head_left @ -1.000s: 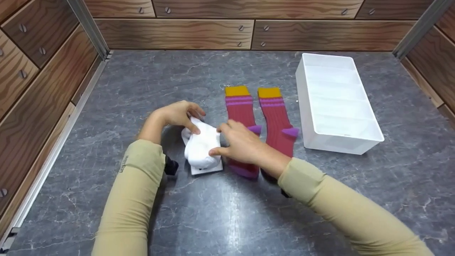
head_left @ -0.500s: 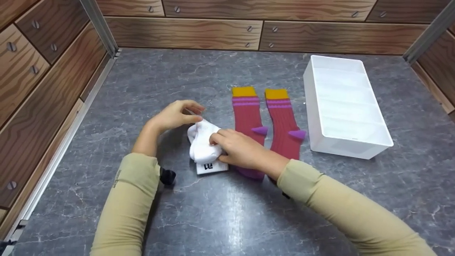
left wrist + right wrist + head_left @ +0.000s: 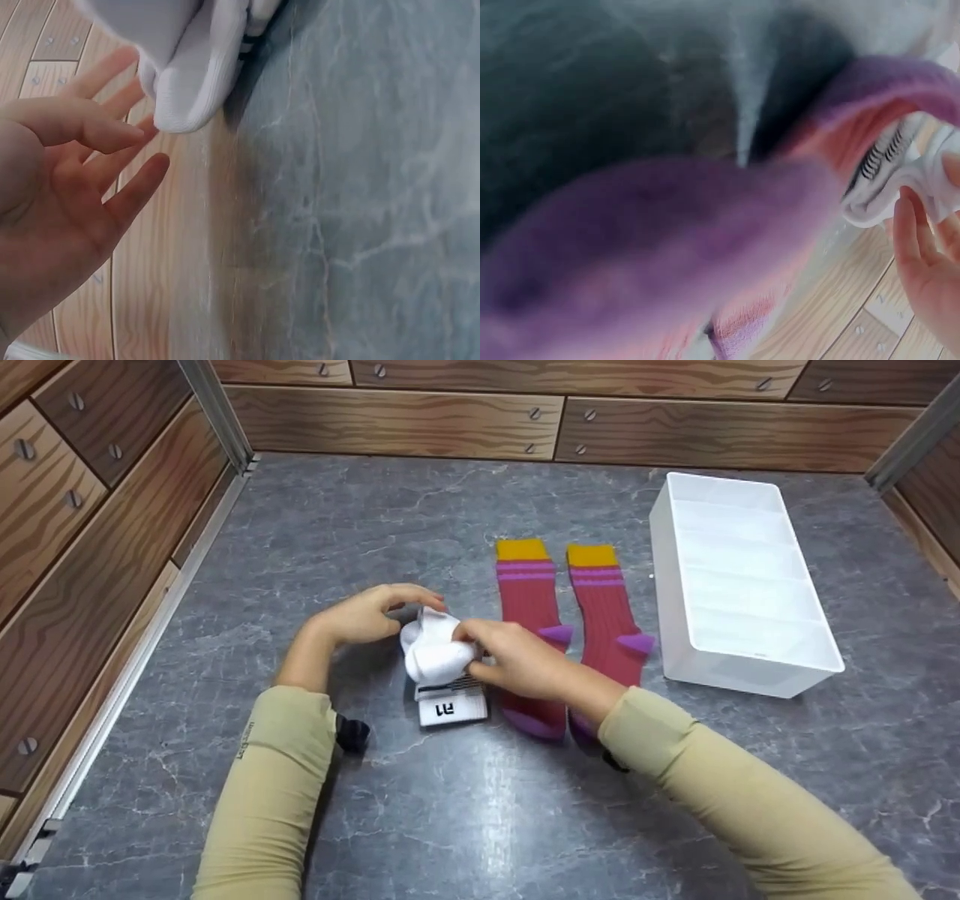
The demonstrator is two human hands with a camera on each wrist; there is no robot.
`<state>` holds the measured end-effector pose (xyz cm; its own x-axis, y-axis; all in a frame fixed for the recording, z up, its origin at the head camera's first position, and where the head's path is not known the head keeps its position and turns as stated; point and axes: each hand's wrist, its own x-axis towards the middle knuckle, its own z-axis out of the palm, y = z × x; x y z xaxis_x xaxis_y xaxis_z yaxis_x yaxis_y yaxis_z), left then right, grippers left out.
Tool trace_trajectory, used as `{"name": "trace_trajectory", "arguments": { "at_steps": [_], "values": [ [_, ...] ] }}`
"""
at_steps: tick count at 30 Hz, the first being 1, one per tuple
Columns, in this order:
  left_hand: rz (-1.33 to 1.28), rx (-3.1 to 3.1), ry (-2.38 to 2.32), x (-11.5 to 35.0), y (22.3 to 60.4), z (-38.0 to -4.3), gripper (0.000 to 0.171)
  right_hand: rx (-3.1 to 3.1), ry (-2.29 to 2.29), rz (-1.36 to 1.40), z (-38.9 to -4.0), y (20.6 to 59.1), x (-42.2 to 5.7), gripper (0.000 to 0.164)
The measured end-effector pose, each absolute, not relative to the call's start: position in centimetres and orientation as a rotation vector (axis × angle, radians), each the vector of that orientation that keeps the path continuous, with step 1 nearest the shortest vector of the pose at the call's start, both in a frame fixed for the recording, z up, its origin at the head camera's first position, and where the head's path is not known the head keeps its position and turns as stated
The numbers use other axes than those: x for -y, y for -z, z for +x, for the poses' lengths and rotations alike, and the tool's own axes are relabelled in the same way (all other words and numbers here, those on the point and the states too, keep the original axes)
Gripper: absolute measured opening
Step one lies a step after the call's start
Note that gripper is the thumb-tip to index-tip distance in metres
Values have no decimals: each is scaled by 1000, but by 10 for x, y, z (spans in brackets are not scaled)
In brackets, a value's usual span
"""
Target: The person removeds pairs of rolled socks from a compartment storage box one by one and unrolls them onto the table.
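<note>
A folded pair of white socks (image 3: 442,660) lies on the table, its cuff with black lettering and dark stripes towards the near side. My right hand (image 3: 517,660) pinches the folded part from the right; in the right wrist view its fingers (image 3: 922,240) sit at the white fold. At the upper left of the bundle is my left hand (image 3: 360,615), fingers loosely spread. The left wrist view shows those fingers (image 3: 135,187) around the end of the white socks (image 3: 195,90), gripping nothing.
Two maroon socks (image 3: 529,600) with mustard cuffs and purple heels and toes lie side by side, partly under my right forearm. Further right stands a white divided box (image 3: 667,592). Wood-patterned walls (image 3: 405,424) border the grey marbled table (image 3: 420,825).
The upper part of the white socks has been folded away from me, uncovering the lettered, striped cuff. My left hand has let go of the bundle; my right keeps its pinch.
</note>
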<state>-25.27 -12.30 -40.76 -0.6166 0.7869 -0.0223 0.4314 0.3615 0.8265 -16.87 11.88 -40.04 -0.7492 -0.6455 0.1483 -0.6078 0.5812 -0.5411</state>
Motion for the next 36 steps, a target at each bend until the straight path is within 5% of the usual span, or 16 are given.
{"name": "trace_trajectory", "arguments": {
  "at_steps": [8,16,23,36],
  "values": [
    [1032,-2154,-1153,123,404,-252,70,-2578,1289,-773,-186,386,-130,27],
    [984,-2195,-1506,105,412,-261,29,-2512,1451,-528,-194,382,-134,34],
    [839,-2245,-1676,89,413,-273,24,-2490,1641,-340,-202,381,-133,38],
    [661,-2446,-1583,68,424,-304,18,-2499,1433,-426,-208,388,-149,73]
  ]
}}
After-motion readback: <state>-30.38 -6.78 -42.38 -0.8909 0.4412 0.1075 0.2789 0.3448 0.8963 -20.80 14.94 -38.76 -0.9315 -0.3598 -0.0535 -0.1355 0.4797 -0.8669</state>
